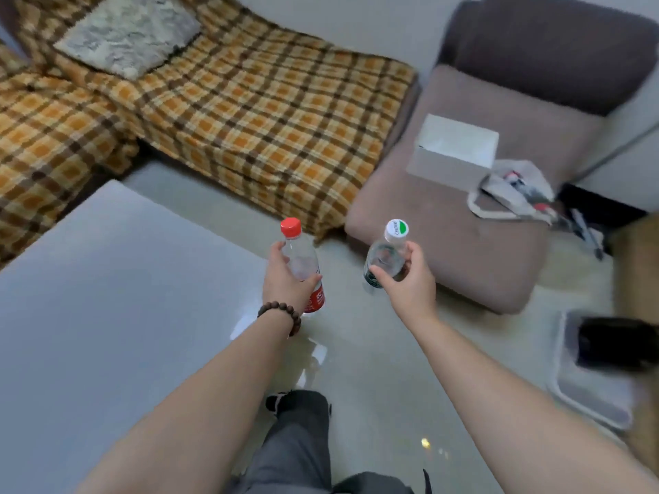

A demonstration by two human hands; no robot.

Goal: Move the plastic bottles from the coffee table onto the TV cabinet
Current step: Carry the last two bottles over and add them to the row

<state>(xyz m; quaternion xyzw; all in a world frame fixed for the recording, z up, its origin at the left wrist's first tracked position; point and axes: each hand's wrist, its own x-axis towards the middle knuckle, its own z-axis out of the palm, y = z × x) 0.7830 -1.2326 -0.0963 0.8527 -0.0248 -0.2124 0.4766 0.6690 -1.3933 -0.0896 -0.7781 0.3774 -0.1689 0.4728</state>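
Observation:
My left hand [285, 279], with a bead bracelet on the wrist, grips a clear plastic bottle with a red cap and red label [303, 262], held upright in the air past the right edge of the white coffee table [107, 297]. My right hand [406, 279] holds a second clear bottle with a white-and-green cap and dark green label [387, 254], also upright, over the pale floor. The two bottles are apart, side by side. No TV cabinet can be made out in view.
A sofa under an orange-brown checked blanket [267, 130] runs along the back, with a grey cushion on it. A brown seat [481, 215] at the right carries a white box [456, 151] and a bag. A grey bin with something black stands at far right. My leg shows below.

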